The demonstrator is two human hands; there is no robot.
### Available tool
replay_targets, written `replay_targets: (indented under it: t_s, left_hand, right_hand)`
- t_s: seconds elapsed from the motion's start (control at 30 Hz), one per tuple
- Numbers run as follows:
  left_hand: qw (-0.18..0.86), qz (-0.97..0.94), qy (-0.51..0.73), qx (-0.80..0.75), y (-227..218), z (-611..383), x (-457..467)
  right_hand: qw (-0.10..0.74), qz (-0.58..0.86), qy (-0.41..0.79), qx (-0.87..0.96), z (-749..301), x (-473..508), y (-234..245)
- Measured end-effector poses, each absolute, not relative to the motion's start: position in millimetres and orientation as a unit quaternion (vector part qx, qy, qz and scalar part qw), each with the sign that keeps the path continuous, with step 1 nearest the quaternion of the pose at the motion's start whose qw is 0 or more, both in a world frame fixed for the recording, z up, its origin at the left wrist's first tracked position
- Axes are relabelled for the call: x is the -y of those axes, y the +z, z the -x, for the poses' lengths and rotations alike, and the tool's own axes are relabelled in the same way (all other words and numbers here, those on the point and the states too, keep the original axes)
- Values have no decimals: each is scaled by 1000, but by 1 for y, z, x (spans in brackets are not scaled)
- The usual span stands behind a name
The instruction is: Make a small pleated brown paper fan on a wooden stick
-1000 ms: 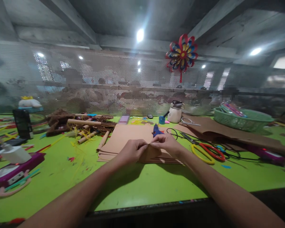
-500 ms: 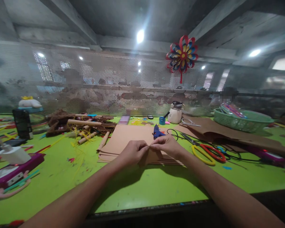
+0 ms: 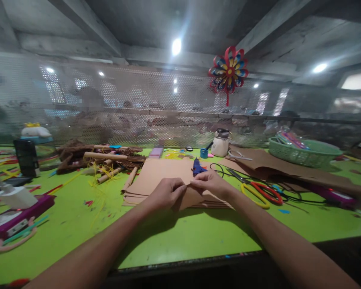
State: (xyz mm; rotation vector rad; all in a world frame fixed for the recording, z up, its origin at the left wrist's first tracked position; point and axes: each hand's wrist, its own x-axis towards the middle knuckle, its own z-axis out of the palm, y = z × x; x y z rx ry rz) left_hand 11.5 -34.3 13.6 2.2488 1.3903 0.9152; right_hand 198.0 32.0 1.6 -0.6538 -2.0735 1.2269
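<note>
The person's left hand (image 3: pixel 170 190) is closing thumb and forefinger in a pinch on a piece of brown paper (image 3: pixel 191 197); the right hand (image 3: pixel 215 184) is pinching the same paper just beside it, the two sets of fingertips almost meeting; the paper is hanging beneath the fingertips, over the near edge of a stack of brown sheets (image 3: pixel 165 168); from where I am standing, I am not managing to tell whether it is forming a separate piece or a raised part of the top sheet; the stack is lying flat on the green table (image 3: pixel 165 245), both forearms reaching in from the near side; a blue glue gun (image 3: pixel 196 167) is resting just beyond the right hand; to the right of that hand, scissors (image 3: pixel 254 184) with one yellow and one red handle are lying with the blades pointing away; farther back, a small blue pot (image 3: pixel 203 153) and a white jar (image 3: pixel 220 147) with a dark lid are standing near each other; a green basket (image 3: pixel 307 157) is occupying the far right; at the left, a white plug adapter (image 3: pixel 16 197) is sitting on a purple power strip (image 3: pixel 43 205); a multicoloured paper flower (image 3: pixel 229 72) is hanging in front of the perforated screen (image 3: pixel 156 96).
</note>
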Motion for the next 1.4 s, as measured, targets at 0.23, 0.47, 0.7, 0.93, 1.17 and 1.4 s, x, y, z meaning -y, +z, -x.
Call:
replay_targets:
  t_s: [0.23,0.47,0.7,0.93,1.17,1.4]
  left_hand:
    - [192,-792,332,-475,11,-13,31]
    - [335,-778,285,-448,17,-1,27]
    - [400,-757,285,-431,16,1,27]
    - [465,-715,298,-429,15,7,22]
    - [646,-586,317,-373,5,8,21]
    - [572,-576,361,-460,9,0,24]
  right_hand:
    - [336,237,374,831,-194,-25,3]
    - [325,264,418,806,-203,-27,10]
    - [310,278,464,782,-208,-33,13]
    - [337,286,515,734,-210,-44,4]
    - [337,275,539,722,-214,-49,1]
    - [337,271,552,713,-214,-52,0]
